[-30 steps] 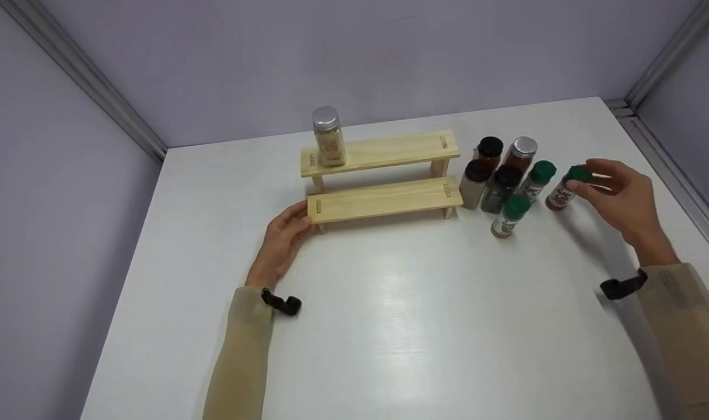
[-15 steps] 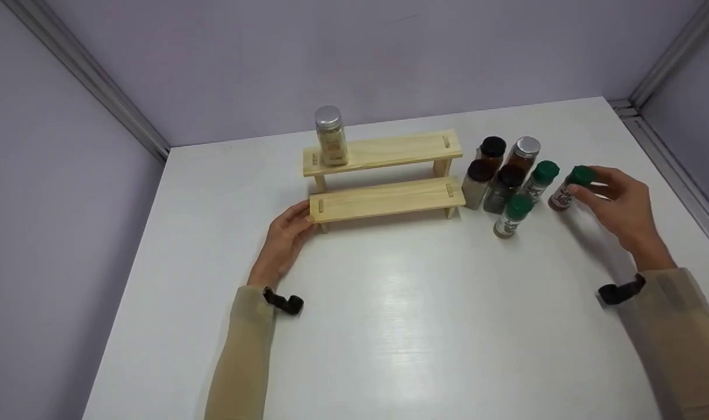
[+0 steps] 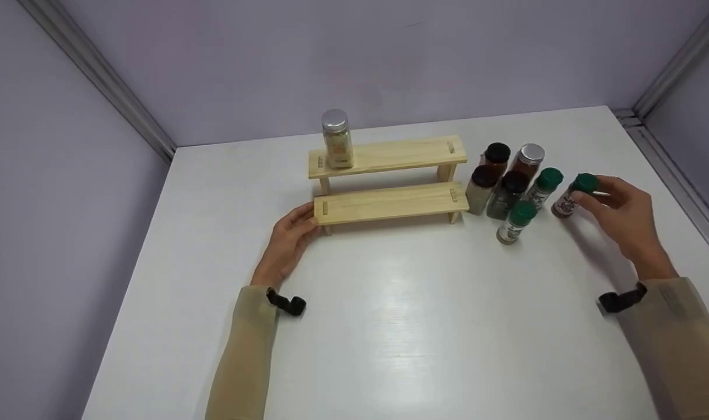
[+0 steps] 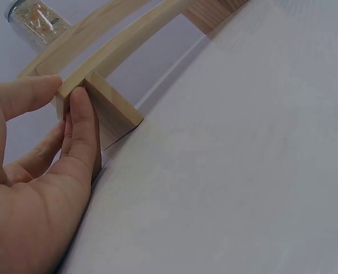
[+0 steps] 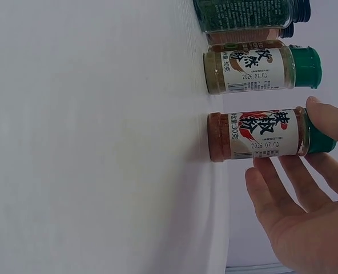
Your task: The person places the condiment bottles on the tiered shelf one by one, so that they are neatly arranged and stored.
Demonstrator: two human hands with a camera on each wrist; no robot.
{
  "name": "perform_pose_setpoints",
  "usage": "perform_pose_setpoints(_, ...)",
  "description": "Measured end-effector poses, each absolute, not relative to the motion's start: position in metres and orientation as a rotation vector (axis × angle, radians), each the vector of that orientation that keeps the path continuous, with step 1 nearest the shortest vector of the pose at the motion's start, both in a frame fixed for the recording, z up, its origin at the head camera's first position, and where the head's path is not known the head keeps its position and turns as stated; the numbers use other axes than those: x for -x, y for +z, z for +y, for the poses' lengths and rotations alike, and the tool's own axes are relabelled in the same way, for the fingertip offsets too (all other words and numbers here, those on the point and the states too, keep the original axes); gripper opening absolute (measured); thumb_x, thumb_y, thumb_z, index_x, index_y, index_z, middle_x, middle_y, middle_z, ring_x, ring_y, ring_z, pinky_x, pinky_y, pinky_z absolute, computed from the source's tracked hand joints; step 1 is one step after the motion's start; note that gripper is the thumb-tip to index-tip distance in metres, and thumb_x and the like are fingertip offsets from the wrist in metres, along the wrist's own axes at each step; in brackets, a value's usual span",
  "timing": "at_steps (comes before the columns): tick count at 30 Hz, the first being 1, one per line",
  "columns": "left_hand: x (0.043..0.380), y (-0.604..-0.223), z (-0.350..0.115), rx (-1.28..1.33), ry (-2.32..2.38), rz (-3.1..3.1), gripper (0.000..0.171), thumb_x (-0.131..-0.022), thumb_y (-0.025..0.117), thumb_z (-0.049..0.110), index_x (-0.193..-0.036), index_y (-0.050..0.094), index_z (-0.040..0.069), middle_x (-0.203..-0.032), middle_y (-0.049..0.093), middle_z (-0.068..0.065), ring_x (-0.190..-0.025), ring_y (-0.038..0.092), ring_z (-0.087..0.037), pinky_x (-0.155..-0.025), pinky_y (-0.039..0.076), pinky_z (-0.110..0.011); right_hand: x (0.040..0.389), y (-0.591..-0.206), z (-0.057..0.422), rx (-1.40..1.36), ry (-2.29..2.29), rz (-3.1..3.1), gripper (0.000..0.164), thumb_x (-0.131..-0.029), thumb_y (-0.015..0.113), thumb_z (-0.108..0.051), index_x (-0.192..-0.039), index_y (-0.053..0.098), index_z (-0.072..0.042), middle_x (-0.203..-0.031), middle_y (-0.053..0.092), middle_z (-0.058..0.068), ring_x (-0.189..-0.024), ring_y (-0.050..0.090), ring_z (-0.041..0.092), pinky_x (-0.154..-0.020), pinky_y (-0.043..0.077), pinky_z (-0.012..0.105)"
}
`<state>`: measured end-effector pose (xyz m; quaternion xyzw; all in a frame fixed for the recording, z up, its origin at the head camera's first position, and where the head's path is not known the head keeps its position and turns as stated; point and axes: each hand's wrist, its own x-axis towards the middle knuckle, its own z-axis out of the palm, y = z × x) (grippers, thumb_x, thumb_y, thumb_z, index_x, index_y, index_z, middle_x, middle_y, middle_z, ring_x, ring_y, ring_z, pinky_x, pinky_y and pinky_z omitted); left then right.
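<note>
A low wooden step (image 3: 389, 204) stands in front of a taller wooden step (image 3: 398, 154). My left hand (image 3: 285, 239) pinches the lower step's left end, its thumb side at the top edge and fingers against the leg (image 4: 115, 108) in the left wrist view. At right, my right hand (image 3: 625, 221) holds a green-capped spice jar (image 3: 566, 204) by its cap, thumb on one side and fingers on the other. The right wrist view shows this jar upright, with red-brown powder and a white and red label (image 5: 263, 132). Its base is right at the tabletop.
A silver-capped jar (image 3: 338, 140) stands on the taller step's left end. Between the steps and my right hand several jars cluster, among them a black-capped jar (image 3: 506, 195), a silver-capped jar (image 3: 529, 160) and a green-capped jar (image 3: 516, 223). Walls (image 3: 389, 64) border the white table (image 3: 401, 326).
The head view has shifted slightly, so the scene sits a little lower and further right. Both hands keep their holds, and the jars stay in place.
</note>
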<state>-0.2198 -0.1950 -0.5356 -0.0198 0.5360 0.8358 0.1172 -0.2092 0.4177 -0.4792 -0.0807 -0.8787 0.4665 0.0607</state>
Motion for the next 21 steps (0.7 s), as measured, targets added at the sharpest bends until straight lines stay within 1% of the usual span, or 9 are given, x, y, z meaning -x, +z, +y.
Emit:
perform_pose_setpoints(3,0.220,-0.535,-0.194,0.047,2.444,1.570,0.055,-0.107,0.061,0.001,-0.159,0.042,-0.002,-0.155,0.048,-0.018,-0.137,0.054,-0.024,-0.115,0.051,-0.030,0.208,-0.478,0.418,0.246,1.415,-2.650,0.059,-0.101,0.075,-0.042,-0.152,0.059,-0.018,-0.128,0.064,-0.023,-0.116,0.055,-0.006,-0.087,0.047,0.001)
perform_pose_setpoints(5,0.220,-0.535,-0.194,0.045,2.441,1.572,0.055,-0.107,0.061,0.001,-0.159,0.042,-0.002,-0.156,0.048,-0.018,-0.138,0.054,-0.024,-0.115,0.051,-0.030,0.208,-0.476,0.418,0.241,1.418,-2.644,0.059,-0.101,0.075,-0.041,-0.153,0.059,-0.017,-0.125,0.063,-0.026,-0.115,0.055,-0.007,-0.087,0.047,0.001)
perform_pose_setpoints(10,0.220,-0.535,-0.194,0.054,2.445,1.569,0.054,-0.107,0.060,0.000,-0.158,0.043,-0.003,-0.156,0.048,-0.018,-0.139,0.054,-0.024,-0.113,0.052,-0.029,0.207,-0.469,0.417,0.189,1.432,-2.602,0.056,-0.101,0.076,-0.033,-0.151,0.060,-0.011,-0.120,0.064,-0.031,-0.112,0.058,-0.008,-0.087,0.048,0.001)
perform_pose_setpoints(12,0.220,-0.535,-0.194,0.056,2.451,1.566,0.054,-0.107,0.060,-0.001,-0.158,0.043,-0.003,-0.156,0.048,-0.018,-0.139,0.054,-0.024,-0.113,0.052,-0.029,0.208,-0.464,0.417,0.169,1.436,-2.586,0.054,-0.101,0.076,-0.030,-0.149,0.061,-0.009,-0.118,0.064,-0.031,-0.111,0.059,-0.008,-0.087,0.049,0.002)
perform_pose_setpoints(16,0.220,-0.536,-0.194,0.048,2.453,1.565,0.053,-0.108,0.058,-0.001,-0.158,0.043,-0.003,-0.156,0.049,-0.019,-0.139,0.054,-0.024,-0.114,0.052,-0.030,0.208,-0.456,0.416,0.148,1.442,-2.551,0.051,-0.101,0.077,-0.027,-0.147,0.063,-0.009,-0.117,0.066,-0.030,-0.111,0.060,-0.007,-0.087,0.050,0.003)
perform_pose_setpoints(21,0.220,-0.536,-0.194,0.030,2.439,1.580,0.052,-0.109,0.056,-0.001,-0.159,0.042,-0.002,-0.158,0.049,-0.019,-0.138,0.056,-0.023,-0.115,0.052,-0.031,0.209,-0.444,0.413,0.094,1.467,-2.499,0.046,-0.100,0.077,-0.021,-0.143,0.066,-0.008,-0.117,0.069,-0.024,-0.110,0.064,-0.003,-0.085,0.052,0.006)
